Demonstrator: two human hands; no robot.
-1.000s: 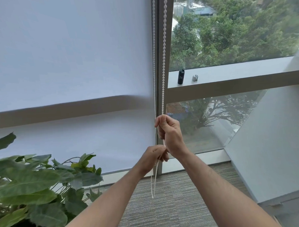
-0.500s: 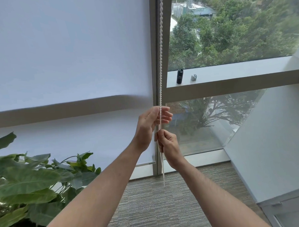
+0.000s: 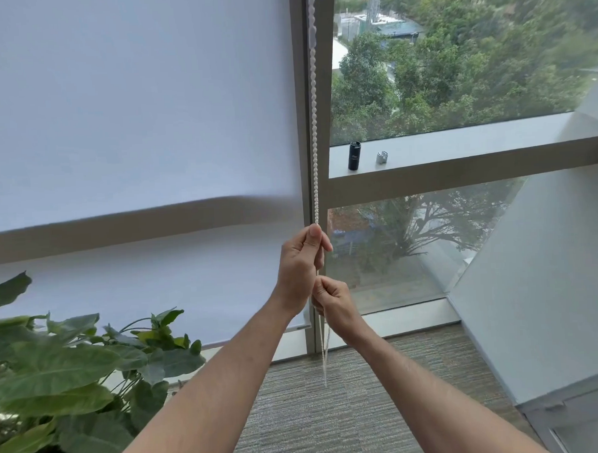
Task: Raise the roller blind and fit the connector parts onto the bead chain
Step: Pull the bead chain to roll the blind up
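Roller blind (image 3: 131,107) covers the left window pane, its bottom edge just above floor level behind the plant (image 3: 67,370). I note the window ledge (image 3: 458,144) on the right pane carries a black cylinder (image 3: 354,156) and, just beside it, a small grey connector part (image 3: 381,157), both well apart from the hands. Bead chain (image 3: 314,129) hangs along the frame mullion, its loop end dangling below both hands. Left hand (image 3: 301,267) is closed on the chain, thumb pressed at top; right hand (image 3: 333,305) is fisted around it directly beneath, touching the left.
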